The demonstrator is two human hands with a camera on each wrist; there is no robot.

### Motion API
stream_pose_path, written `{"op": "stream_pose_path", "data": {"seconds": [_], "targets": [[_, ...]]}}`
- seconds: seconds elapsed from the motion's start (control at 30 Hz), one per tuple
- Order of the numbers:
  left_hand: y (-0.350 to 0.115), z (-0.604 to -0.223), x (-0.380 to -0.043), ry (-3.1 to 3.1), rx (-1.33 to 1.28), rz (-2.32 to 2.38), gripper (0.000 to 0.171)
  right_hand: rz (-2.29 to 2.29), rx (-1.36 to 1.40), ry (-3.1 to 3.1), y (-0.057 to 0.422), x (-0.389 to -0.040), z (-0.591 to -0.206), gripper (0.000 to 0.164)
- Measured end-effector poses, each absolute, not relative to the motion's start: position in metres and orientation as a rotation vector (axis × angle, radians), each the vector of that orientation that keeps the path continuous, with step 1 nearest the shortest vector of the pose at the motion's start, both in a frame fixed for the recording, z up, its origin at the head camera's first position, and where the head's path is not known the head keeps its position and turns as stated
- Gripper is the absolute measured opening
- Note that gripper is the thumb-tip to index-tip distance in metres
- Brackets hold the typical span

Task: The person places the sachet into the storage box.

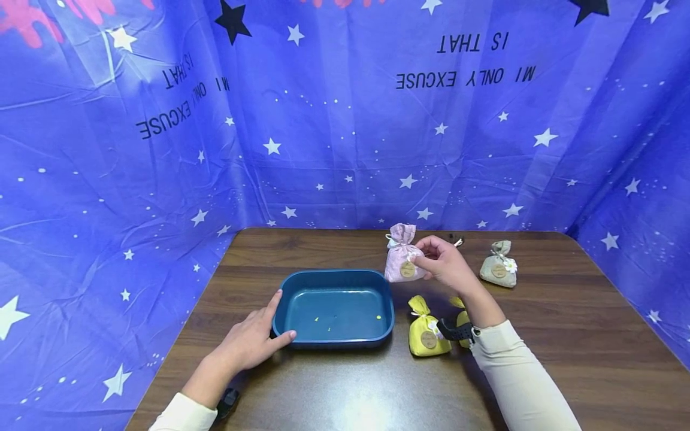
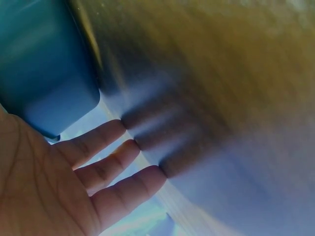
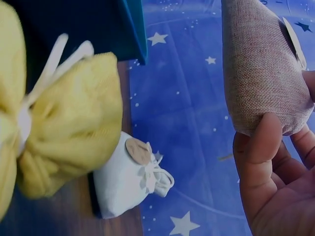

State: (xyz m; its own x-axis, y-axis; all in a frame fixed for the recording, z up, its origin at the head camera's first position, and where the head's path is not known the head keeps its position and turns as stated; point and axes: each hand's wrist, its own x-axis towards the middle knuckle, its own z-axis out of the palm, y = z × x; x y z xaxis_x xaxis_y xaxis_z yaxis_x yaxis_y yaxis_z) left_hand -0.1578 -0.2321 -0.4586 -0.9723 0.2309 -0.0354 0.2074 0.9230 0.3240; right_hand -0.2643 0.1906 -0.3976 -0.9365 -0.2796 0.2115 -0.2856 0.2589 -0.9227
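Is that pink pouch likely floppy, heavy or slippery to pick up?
The pink pouch probably gives when squeezed, since it's gathered cloth. It may be fairly light, as the right hand holds it up alone. Its coarse weave suggests it's unlikely to slip.

Table (image 1: pixel 582 335), 1. Pouches, at least 4: pink pouch (image 1: pixel 399 260), 1; yellow pouches (image 1: pixel 423 332), 2; grey pouch (image 1: pixel 495 274), 1, toward the table's far right corner; whether a fifth lies behind the right hand (image 1: pixel 447 263) cannot be told. Blue tub (image 1: pixel 331 308), 1, nearer the left edge. Hands (image 1: pixel 250 335), 2. Black wristbands (image 1: pixel 453 330), 2.

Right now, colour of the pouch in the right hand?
Pale pink pouch; clearest in head view.
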Motion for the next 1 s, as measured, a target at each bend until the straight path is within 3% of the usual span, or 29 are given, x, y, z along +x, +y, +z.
{"op": "stream_pose_path", "data": {"seconds": [1.0], "targets": [[-0.230,-0.457,-0.156,2.997,0.334,0.506,0.095,1.942,0.582,-2.472,0.133,-0.293,-0.407,0.022]]}}
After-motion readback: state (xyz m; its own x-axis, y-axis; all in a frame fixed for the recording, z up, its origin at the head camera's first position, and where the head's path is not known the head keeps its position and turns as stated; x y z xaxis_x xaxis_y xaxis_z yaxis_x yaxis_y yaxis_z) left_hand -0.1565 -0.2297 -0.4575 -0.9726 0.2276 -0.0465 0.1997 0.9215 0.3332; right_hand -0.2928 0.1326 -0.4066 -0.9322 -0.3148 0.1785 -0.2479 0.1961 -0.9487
